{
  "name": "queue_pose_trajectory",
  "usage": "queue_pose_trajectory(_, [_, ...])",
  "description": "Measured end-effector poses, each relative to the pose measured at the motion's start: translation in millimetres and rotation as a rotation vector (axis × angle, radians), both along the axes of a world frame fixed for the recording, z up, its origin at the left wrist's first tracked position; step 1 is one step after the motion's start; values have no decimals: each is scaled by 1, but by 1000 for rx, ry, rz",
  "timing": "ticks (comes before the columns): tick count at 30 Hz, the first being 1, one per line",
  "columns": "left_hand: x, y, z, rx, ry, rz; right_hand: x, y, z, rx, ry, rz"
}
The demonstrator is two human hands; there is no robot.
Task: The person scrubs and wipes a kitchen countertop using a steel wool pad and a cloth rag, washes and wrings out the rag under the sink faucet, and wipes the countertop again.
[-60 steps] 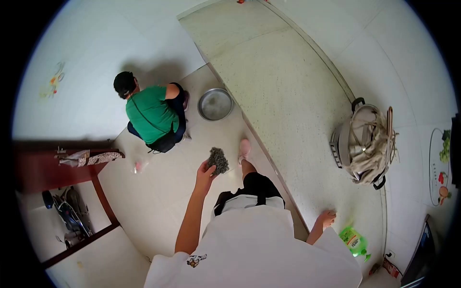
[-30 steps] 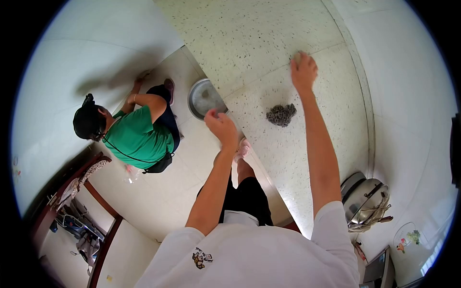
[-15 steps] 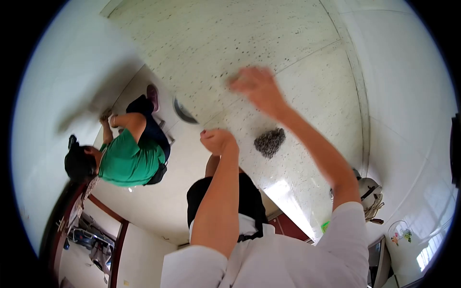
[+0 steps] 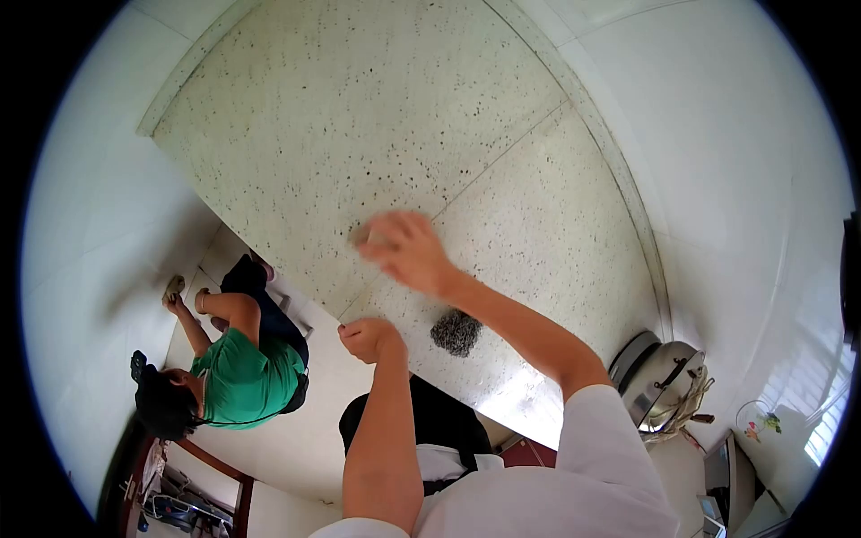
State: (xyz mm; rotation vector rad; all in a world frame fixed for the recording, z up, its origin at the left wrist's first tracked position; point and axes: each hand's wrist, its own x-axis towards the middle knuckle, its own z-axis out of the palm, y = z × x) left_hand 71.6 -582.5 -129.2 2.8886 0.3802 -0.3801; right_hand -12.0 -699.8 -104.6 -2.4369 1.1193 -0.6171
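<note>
My right hand (image 4: 405,249) is over a pale speckled surface (image 4: 502,224), blurred by motion. A small brownish-grey thing (image 4: 358,235) shows at its fingertips, too smeared to name. My left hand (image 4: 366,340) is closed in a fist at the near edge of the surface, and nothing shows in its fingers. A dark grey mottled clump (image 4: 456,334) lies on the surface, between my left fist and my right forearm, which partly covers it. Whether it is a heap of small bits or one piece, I cannot tell.
To the left a person in a green shirt (image 4: 247,377) crouches by the pale wall (image 4: 99,233), holding a small brownish thing (image 4: 173,287). A round metal pot (image 4: 659,386) stands at the right beyond the surface. A raised rim (image 4: 619,179) borders the surface's far side.
My view has shifted. My right hand has moved down and left, nearer my closed left hand. The grey basin rim seen earlier is out of sight, and more of the metal pot shows.
</note>
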Motion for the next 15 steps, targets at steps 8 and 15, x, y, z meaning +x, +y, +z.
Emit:
queue_pose_trajectory(8, [6, 3, -7, -13, -33, -36, -97, -215, -13, -208, 190, -472])
queue_pose_trajectory(15, [1, 6, -10, -69, -76, -112, 27, -193, -26, -378, -57, -451])
